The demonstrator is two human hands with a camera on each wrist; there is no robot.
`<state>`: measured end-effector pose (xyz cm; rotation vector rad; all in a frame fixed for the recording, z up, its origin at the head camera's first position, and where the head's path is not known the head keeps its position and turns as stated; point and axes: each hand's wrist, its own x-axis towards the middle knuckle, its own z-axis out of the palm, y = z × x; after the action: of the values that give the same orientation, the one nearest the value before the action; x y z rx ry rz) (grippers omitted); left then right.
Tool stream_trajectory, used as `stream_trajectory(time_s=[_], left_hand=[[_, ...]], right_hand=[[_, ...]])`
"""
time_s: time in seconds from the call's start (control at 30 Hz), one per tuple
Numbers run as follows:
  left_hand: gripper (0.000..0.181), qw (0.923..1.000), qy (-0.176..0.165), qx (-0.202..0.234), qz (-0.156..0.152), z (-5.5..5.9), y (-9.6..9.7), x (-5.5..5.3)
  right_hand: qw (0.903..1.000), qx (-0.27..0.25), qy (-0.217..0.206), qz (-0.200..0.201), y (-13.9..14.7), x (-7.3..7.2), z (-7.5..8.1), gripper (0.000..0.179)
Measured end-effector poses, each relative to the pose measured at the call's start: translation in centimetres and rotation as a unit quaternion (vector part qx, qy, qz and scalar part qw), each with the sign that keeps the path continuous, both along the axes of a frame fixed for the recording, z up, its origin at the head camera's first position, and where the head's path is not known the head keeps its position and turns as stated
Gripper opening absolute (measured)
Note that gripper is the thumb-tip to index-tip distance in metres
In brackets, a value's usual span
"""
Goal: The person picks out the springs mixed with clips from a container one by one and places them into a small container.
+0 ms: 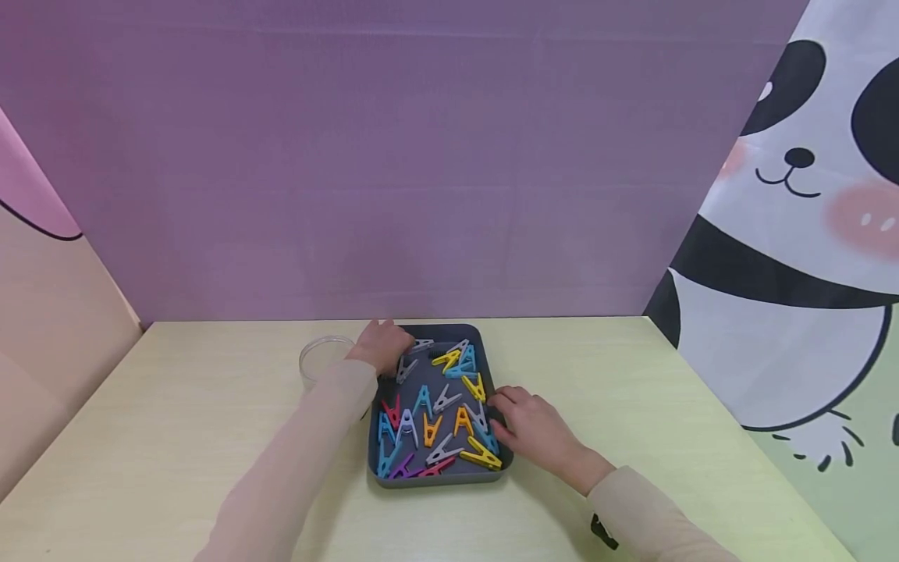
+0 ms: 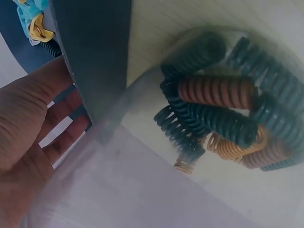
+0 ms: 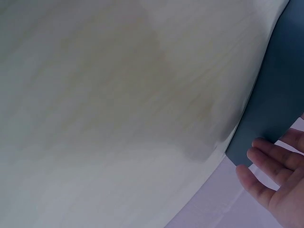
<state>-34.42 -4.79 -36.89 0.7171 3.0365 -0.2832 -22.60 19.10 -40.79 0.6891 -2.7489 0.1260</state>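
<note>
A dark grey tray (image 1: 438,481) holds many coloured plastic clothespins (image 1: 431,430), among them blue, yellow, orange, red and grey ones. My left hand (image 1: 381,346) is at its far left corner. In the left wrist view the left fingers (image 2: 61,107) reach fairly straight along the tray's end, fingertips partly hidden by the dark wall. On the tray's right side, my right hand (image 1: 535,431) touches the rim and outer wall. Its fingers (image 3: 275,156) are spread and only slightly bent in the right wrist view. A small dark spring (image 2: 51,48) lies in the tray near my left thumb.
Left of the tray stands a clear round container (image 1: 318,357), partly behind my left forearm. Green, brown and golden coil springs (image 2: 216,92) fill it. The light wooden table (image 1: 597,375) ends at a purple backdrop (image 1: 393,172); a panda-print sheet (image 1: 794,234) hangs at right.
</note>
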Motion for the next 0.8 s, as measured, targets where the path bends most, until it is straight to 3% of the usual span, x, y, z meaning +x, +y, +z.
stream_trajectory(time_s=[0.47, 0.8], left_hand=[[0.036, 0.9996, -0.019, 0.019, 0.0, -0.3, 0.36, -0.09], [0.035, 0.9999, -0.003, 0.009, -0.008, -0.42, 0.47, 0.12]], right_hand=[[1.0, 0.004, -0.001, 0.002, 0.1, -0.1, -0.03, 0.028], [1.0, 0.002, -0.002, 0.002, 0.01, -0.08, 0.08, 0.027]])
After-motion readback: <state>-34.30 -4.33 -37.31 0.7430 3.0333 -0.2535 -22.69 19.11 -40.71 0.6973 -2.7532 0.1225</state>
